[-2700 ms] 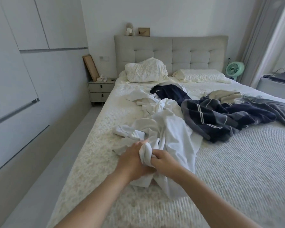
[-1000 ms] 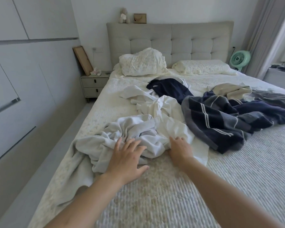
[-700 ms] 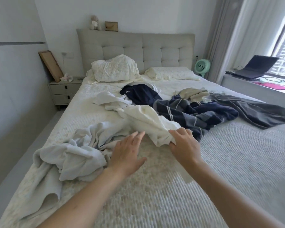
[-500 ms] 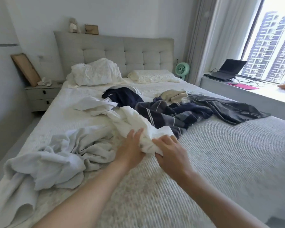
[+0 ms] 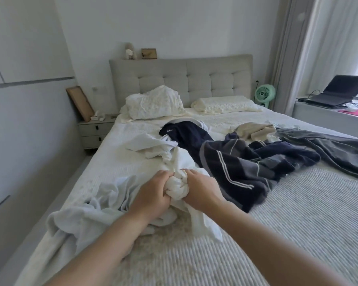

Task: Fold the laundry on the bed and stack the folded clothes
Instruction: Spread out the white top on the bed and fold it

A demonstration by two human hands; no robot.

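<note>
Left hand [image 5: 153, 195] and right hand [image 5: 203, 191] both clench 1 bunched white garment [image 5: 177, 184], fingertips buried in cloth; its shape is unreadable on the bed [image 5: 298, 213].

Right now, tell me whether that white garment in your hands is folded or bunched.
Bunched, not folded: the white garment is wadded between left hand and right hand.

Two bare forearms reach in from the lower edge, with no sleeves, watch or bracelet on either wrist. The left hand [image 5: 153, 195] and right hand [image 5: 203, 190] wear no gloves, and the visible fingers [image 5: 165, 175] carry no rings.
</note>
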